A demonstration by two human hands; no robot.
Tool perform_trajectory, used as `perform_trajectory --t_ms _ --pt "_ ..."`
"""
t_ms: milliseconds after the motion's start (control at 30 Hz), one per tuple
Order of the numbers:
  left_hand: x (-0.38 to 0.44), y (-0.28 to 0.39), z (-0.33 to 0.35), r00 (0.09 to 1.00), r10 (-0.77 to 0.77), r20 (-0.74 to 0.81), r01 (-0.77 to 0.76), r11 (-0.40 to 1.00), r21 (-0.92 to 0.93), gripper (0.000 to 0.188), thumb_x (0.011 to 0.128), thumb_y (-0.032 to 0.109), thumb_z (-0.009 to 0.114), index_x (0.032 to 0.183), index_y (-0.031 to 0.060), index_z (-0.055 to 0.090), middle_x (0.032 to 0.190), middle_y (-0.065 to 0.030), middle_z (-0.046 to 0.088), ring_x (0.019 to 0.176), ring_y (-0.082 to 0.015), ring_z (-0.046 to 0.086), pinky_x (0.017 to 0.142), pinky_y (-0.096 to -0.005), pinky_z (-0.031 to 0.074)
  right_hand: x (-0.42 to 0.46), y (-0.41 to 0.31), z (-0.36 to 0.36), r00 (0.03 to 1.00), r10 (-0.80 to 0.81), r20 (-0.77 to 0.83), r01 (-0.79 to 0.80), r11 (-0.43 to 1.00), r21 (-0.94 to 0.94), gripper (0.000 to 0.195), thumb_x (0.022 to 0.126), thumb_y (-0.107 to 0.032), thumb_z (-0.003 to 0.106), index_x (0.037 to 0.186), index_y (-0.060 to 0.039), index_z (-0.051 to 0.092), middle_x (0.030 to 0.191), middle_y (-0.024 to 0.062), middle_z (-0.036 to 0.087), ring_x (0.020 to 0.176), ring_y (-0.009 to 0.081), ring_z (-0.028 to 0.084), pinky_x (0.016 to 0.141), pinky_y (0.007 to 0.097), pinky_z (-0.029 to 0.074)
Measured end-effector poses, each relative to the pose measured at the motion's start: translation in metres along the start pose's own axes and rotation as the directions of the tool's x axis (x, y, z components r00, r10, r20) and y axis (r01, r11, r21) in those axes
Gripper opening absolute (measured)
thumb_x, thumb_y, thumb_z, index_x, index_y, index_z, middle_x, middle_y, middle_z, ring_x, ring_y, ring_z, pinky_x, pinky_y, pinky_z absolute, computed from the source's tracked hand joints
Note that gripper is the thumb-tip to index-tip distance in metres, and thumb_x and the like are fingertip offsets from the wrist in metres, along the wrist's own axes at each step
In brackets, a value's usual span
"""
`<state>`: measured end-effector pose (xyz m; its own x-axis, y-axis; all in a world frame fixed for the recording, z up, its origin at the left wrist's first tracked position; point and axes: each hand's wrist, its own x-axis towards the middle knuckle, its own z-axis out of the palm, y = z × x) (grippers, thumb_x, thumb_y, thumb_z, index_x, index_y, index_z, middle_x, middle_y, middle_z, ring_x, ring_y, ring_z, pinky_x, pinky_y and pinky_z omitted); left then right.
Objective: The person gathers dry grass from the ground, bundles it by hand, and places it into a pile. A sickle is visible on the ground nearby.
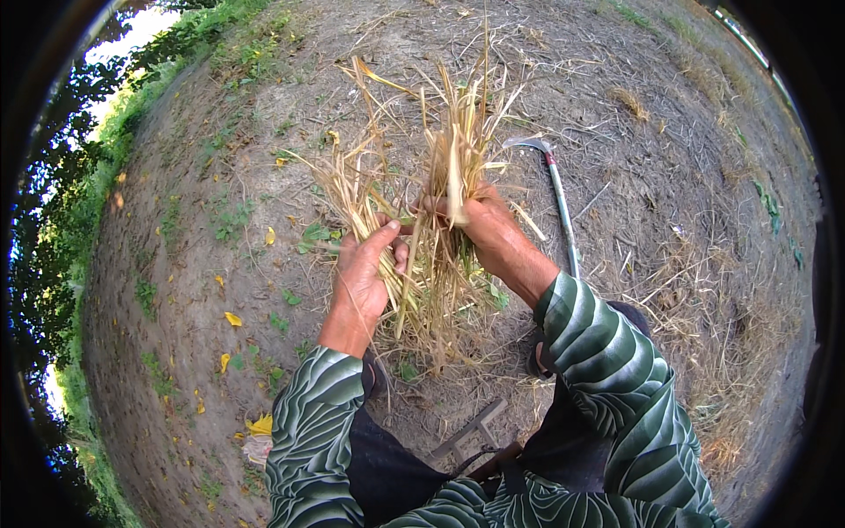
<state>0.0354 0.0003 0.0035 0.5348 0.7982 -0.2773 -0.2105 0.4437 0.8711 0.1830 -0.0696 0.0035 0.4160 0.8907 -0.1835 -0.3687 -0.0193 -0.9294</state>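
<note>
Dry straw stalks fill both of my hands above the ground. My left hand (365, 277) grips a smaller bunch of straw (353, 198), its thumb laid across the stalks and its upper ends fanning out. Just to the right, my right hand (482, 231) closes around a thicker straw bundle (455, 152), with many stalks standing above the fist and others hanging below. The fingertips of the two hands are close together; straw partly hides those of the right hand. Right of the bundle, a sickle (560, 198) with a curved blade and a long pale handle lies on the ground.
Loose straw (686, 297) is scattered over the bare soil at the right. Yellow leaves (232, 319) and small green plants dot the left side. A wooden frame (472, 429) is between my legs, near my feet. A yellow and whitish item (259, 435) lies by my left sleeve.
</note>
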Motion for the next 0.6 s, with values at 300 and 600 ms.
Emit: perform_trajectory --t_ms 300,600 --pt "0.013 -0.004 -0.025 0.983 -0.153 0.100 0.171 0.964 -0.204 0.013 0.082 0.010 0.059 0.093 0.0057 0.054 0.078 -0.0051 0.060 0.060 -0.0107 0.050 0.049 -0.0211 0.034 -0.004 -0.008 0.007 0.980 0.063 0.190 -0.089 0.988 0.128 0.014 0.085 -0.012 0.057 0.097 -0.0043 0.053 0.077 0.0033 0.059 0.059 0.0077 0.049 0.051 0.0204 0.041" --pt "0.021 0.015 -0.042 0.997 -0.018 0.071 0.044 0.916 -0.398 0.010 0.087 0.010 0.053 0.095 0.0073 0.048 0.078 -0.0048 0.055 0.058 -0.0122 0.046 0.053 -0.0255 0.038 0.004 -0.008 -0.003 0.982 0.029 0.185 -0.031 0.999 0.011 0.012 0.085 -0.013 0.055 0.095 -0.0061 0.053 0.075 0.0000 0.053 0.061 0.0074 0.049 0.048 0.0200 0.038"
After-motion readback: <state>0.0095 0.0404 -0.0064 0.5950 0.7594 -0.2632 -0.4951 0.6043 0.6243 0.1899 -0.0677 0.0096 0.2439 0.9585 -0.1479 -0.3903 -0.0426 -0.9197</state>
